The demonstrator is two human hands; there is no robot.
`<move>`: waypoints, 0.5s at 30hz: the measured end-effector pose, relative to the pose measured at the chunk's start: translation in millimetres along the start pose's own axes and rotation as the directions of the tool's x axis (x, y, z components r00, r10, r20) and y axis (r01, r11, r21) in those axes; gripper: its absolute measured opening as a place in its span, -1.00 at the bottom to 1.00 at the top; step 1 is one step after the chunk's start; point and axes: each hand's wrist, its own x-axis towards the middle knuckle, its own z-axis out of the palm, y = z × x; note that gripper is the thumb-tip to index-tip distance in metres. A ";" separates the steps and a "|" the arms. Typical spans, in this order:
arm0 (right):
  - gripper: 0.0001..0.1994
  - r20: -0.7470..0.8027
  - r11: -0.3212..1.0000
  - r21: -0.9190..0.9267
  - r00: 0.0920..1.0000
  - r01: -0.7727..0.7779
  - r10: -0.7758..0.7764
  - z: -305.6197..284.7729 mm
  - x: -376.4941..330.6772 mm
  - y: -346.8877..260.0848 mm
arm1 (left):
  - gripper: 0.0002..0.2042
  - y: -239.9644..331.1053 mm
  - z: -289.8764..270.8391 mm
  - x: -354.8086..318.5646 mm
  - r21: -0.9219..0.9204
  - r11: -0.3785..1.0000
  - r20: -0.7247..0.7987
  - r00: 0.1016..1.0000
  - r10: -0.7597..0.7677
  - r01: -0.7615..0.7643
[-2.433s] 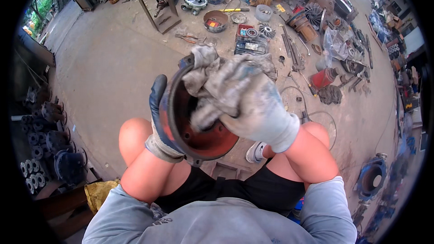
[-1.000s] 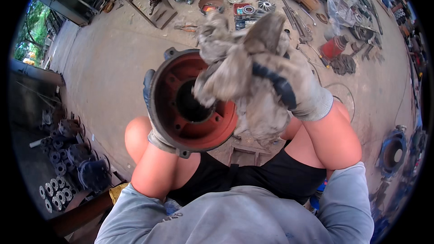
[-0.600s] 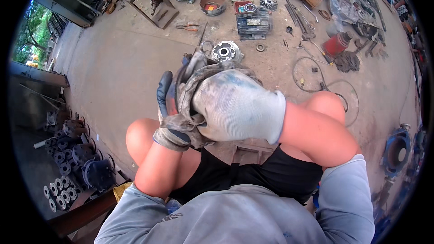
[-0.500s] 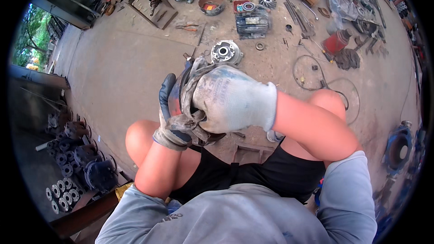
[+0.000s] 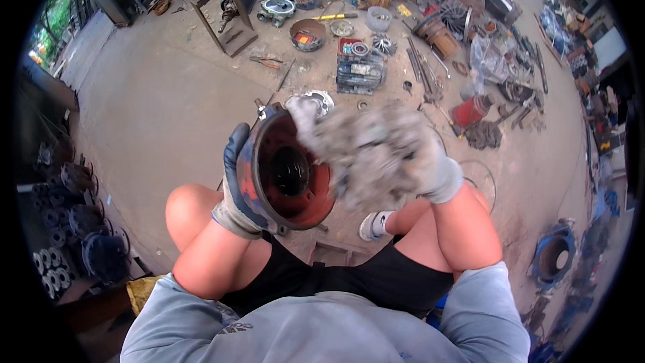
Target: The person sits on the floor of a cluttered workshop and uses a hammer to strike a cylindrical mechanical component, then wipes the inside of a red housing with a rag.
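Observation:
My left hand (image 5: 233,188), in a grey glove with a dark coating, grips the outer left side of a round metal housing (image 5: 270,151). The housing is tilted so that its open mouth shows, with red inner walls and a dark, shiny bore. Bunched in my gloved right hand (image 5: 433,171) is a grey rag (image 5: 376,148), smeared by motion and just right of the housing's rim. Most of my right fingers are hidden behind the cloth. Beyond the housing, the rag partly covers a silvery round flanged cover (image 5: 322,99) on the floor.
An electric motor body (image 5: 361,74) stands ahead, near a rusty bowl (image 5: 308,35) and pliers (image 5: 267,60). To the right are a red bottle jack (image 5: 471,111) and a dark rag (image 5: 484,136). A blue ring-shaped casting (image 5: 554,255) lies far right; metal parts (image 5: 104,255) crowd the left.
My right hand has drawn the rag out of the housing and away to the right. The housing's mouth, covered before, now shows. My view has shifted, taking in more of the far floor.

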 end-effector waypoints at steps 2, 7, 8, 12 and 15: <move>-0.56 -0.079 0.987 -0.045 0.986 -0.153 0.150 -14.3 -13.6 -5.9 | -0.39 12.2 8.7 -1.5 -0.068 0.997 -0.004 1.000 -0.027 0.027; -0.50 0.125 0.776 -0.584 0.971 0.238 -0.204 15.4 -3.3 -1.5 | -0.35 18.0 -7.4 -4.7 0.119 0.989 0.013 0.996 0.087 -0.088; -0.50 0.025 0.871 -0.451 0.979 0.193 -0.204 33.0 1.5 2.3 | -0.34 15.2 -9.3 -1.5 0.117 0.991 0.042 0.997 0.063 -0.067; -0.59 0.356 0.552 -0.771 0.934 0.317 -0.039 53.3 8.6 17.6 | -0.35 12.7 -1.7 -0.4 0.125 0.990 -0.032 0.998 -0.055 0.059; -0.66 0.410 0.389 -0.786 0.876 0.480 -0.253 58.7 18.9 36.1 | -0.38 12.7 -9.8 9.6 -0.069 0.983 -0.111 0.978 -0.178 0.171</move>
